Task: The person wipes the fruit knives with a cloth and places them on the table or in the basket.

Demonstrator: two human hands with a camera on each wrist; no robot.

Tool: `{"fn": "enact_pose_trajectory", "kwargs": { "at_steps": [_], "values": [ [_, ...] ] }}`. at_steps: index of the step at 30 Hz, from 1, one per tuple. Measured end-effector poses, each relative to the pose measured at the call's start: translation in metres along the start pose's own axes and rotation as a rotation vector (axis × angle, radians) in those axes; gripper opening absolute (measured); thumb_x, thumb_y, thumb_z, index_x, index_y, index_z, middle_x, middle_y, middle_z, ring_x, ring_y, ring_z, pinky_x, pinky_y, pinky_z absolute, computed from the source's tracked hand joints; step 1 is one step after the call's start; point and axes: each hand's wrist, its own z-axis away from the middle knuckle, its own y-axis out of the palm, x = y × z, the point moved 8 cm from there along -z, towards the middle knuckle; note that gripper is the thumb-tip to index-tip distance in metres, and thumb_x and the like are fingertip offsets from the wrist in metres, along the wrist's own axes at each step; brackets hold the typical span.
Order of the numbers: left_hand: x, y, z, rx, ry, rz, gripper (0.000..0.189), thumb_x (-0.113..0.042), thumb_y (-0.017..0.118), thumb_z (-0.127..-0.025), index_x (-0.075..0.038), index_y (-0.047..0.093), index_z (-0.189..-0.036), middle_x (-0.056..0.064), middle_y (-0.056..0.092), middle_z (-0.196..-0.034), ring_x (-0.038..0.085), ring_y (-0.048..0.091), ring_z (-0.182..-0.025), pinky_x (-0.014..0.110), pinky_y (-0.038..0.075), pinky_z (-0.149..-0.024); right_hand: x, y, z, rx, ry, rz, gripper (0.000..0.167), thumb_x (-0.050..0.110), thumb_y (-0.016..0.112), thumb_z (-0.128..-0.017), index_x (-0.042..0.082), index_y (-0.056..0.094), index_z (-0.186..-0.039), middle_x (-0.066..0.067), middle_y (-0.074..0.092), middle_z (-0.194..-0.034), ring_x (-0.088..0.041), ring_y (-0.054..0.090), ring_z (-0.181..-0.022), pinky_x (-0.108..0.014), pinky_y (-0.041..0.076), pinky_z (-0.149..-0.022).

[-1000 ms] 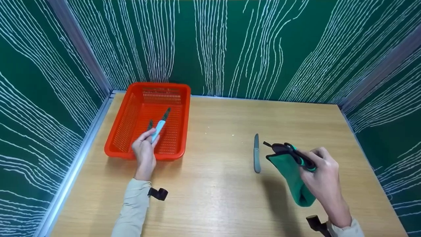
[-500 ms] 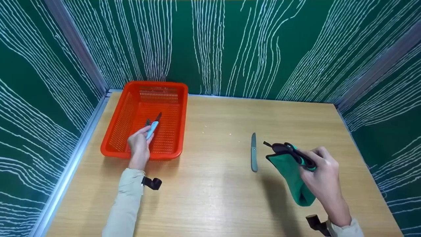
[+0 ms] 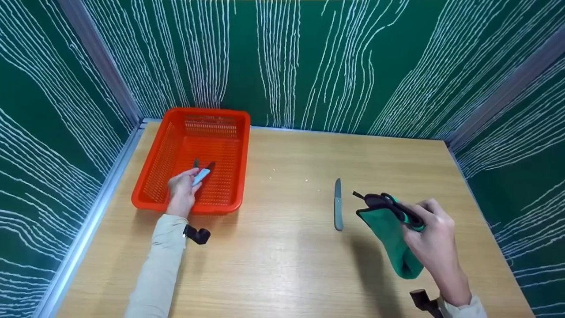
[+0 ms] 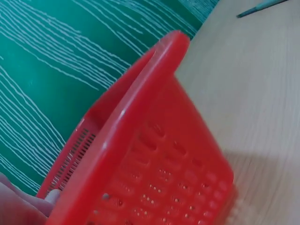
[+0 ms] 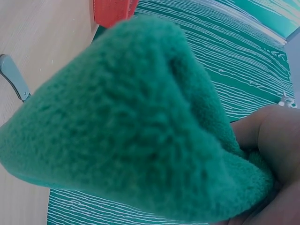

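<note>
My left hand is inside the red basket, its fingers and thumb pinching the light blue handle of a knife with the dark blade pointing away. Another dark blade tip shows just past the fingers; the rest of it is hidden by the hand. My right hand grips a bunched green cloth with dark edging above the table. In the right wrist view the plush cloth fills most of the frame. A grey-green knife lies on the table left of the cloth.
The perforated red basket stands at the back left of the wooden table. Green walls with white wavy lines rise at the back and both sides. Small white specks dot the table between basket and knife.
My left hand has lowered the light blue-handled knife deeper into the basket, toward its near-left part. The right hand and the cloth stay almost still. The head view has shifted slightly.
</note>
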Motion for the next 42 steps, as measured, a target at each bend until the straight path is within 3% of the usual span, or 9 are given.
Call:
{"fn": "enact_pose_trajectory", "kwargs": {
  "at_steps": [3,6,10,14,20,26,31,35,42],
  "values": [
    [-0.002,0.001,-0.004,0.026,0.009,-0.069,0.037,-0.002,0.046,-0.096,0.006,0.050,-0.132,0.017,0.039,-0.138,0.029,0.044,-0.123,0.040,0.035,-0.107,0.000,-0.001,0.001,-0.009,-0.009,-0.007,0.024,-0.015,0.072,-0.067,-0.005,0.073,-0.089,-0.012,0.051,-0.077,-0.020,0.046,-0.065,0.000,0.035,-0.064],
    [-0.005,0.001,-0.008,0.028,0.064,-0.243,0.037,-0.003,0.045,-0.096,0.009,0.049,-0.130,0.019,0.041,-0.133,0.031,0.044,-0.120,0.037,0.040,-0.104,0.000,-0.001,0.002,-0.013,-0.019,-0.003,0.024,-0.015,0.071,-0.068,-0.004,0.073,-0.089,-0.012,0.051,-0.077,-0.019,0.045,-0.064,-0.001,0.035,-0.063],
    [-0.009,0.001,-0.009,0.037,0.164,-0.558,0.031,-0.002,0.046,-0.094,0.009,0.058,-0.120,0.020,0.051,-0.116,0.029,0.056,-0.099,0.030,0.054,-0.086,0.001,-0.001,0.002,-0.025,-0.044,-0.002,0.024,-0.015,0.070,-0.067,-0.003,0.074,-0.087,-0.010,0.052,-0.075,-0.017,0.045,-0.062,-0.004,0.036,-0.059],
    [-0.009,0.007,-0.008,0.099,0.218,-0.764,0.028,0.002,0.049,-0.090,0.011,0.061,-0.113,0.021,0.057,-0.098,0.025,0.063,-0.075,0.031,0.058,-0.071,0.002,-0.002,0.003,-0.031,-0.052,-0.008,0.023,-0.015,0.070,-0.066,-0.001,0.074,-0.084,-0.009,0.053,-0.074,-0.016,0.045,-0.060,-0.006,0.036,-0.056],
    [0.001,0.014,-0.007,0.215,0.177,-0.975,0.029,0.000,0.050,-0.090,0.009,0.057,-0.116,0.021,0.059,-0.097,0.025,0.061,-0.077,0.036,0.058,-0.071,-0.001,-0.001,0.004,-0.003,-0.008,-0.003,0.023,-0.014,0.072,-0.067,-0.002,0.074,-0.087,-0.011,0.055,-0.077,-0.019,0.048,-0.063,0.001,0.036,-0.065],
    [0.004,0.016,-0.008,0.225,0.171,-1.190,0.024,-0.012,0.053,-0.090,0.003,0.064,-0.104,0.015,0.061,-0.093,0.021,0.053,-0.066,0.025,0.043,-0.051,-0.004,-0.003,0.005,0.007,0.029,0.002,0.026,-0.015,0.072,-0.067,-0.002,0.073,-0.090,-0.011,0.055,-0.079,-0.020,0.048,-0.065,0.001,0.035,-0.068],
    [0.005,0.020,-0.007,0.238,0.194,-1.192,0.030,-0.017,0.055,-0.091,0.001,0.060,-0.116,0.014,0.057,-0.100,0.028,0.052,-0.088,0.029,0.046,-0.068,-0.005,-0.006,0.007,0.007,0.046,0.009,0.026,-0.015,0.072,-0.067,-0.003,0.073,-0.091,-0.012,0.054,-0.079,-0.021,0.048,-0.066,0.001,0.034,-0.069],
    [-0.003,0.033,-0.001,0.274,0.351,-1.145,0.030,-0.014,0.055,-0.093,0.001,0.059,-0.119,0.017,0.058,-0.114,0.031,0.050,-0.103,0.041,0.045,-0.093,-0.006,-0.008,0.007,0.006,0.057,0.009,0.026,-0.013,0.073,-0.068,-0.003,0.073,-0.092,-0.012,0.054,-0.080,-0.022,0.049,-0.068,0.001,0.033,-0.070],
    [-0.020,0.059,0.028,0.275,0.663,-1.046,0.017,-0.007,0.061,-0.090,-0.003,0.069,-0.104,0.013,0.066,-0.103,0.027,0.058,-0.095,0.039,0.049,-0.087,-0.017,-0.012,0.009,-0.014,0.087,0.011,0.023,-0.011,0.070,-0.071,-0.004,0.072,-0.092,-0.012,0.058,-0.082,-0.017,0.047,-0.068,-0.004,0.035,-0.066]
  ]
}}
